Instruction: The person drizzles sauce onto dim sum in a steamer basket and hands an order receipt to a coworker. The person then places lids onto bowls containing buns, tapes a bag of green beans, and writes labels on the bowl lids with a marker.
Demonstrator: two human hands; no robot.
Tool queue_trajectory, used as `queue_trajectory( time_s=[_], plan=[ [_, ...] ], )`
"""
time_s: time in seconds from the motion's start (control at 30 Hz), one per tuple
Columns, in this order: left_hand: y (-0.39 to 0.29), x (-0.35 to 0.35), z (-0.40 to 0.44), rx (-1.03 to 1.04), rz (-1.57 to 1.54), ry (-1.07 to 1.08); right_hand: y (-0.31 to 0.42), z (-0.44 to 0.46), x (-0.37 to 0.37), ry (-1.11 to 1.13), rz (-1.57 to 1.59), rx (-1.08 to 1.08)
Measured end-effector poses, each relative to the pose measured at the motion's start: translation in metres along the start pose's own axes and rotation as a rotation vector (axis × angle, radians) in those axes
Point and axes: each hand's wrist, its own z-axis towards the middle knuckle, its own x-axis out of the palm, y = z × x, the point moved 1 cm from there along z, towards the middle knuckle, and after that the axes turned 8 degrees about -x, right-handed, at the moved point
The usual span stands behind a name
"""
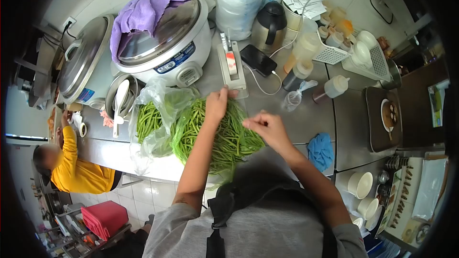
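Long green beans lie heaped in an opened clear plastic bag on the steel counter in front of me. Over the far edge of the heap, my left hand is closed, its fingertips close to a white tray-like holder; what it grips is hidden. My right hand is pinched at the right side of the beans, where thin film of the bag seems to run into its fingers. To the left, a second clear bag partly covers more green beans.
Behind the beans stand two large cookers, one draped with a purple towel. A phone on a cable, sauce bottles and a blue cloth sit rightward. A person in yellow is at the left.
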Motion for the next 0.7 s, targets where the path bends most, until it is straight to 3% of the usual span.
queue_trajectory(
  time_s=[0.1, 0.3, 0.4, 0.53, 0.7],
  plan=[
    [-0.014, 0.004, -0.003, -0.097, 0.013, -0.108, 0.003, -0.045, -0.001, 0.004, 0.072, -0.002],
    [-0.027, 0.011, -0.015, -0.057, 0.252, -0.122, 0.004, -0.090, -0.009, -0.008, 0.095, 0.043],
    [-0.018, 0.019, -0.015, 0.043, 0.328, -0.204, -0.008, -0.095, -0.007, -0.022, 0.284, 0.194],
    [0.012, 0.027, 0.008, 0.207, 0.496, -0.375, -0.052, -0.096, -0.001, -0.049, 0.238, 0.175],
    [0.022, 0.014, 0.006, 0.334, 0.627, -0.315, -0.087, -0.092, -0.001, -0.140, 0.074, 0.126]
  ],
)
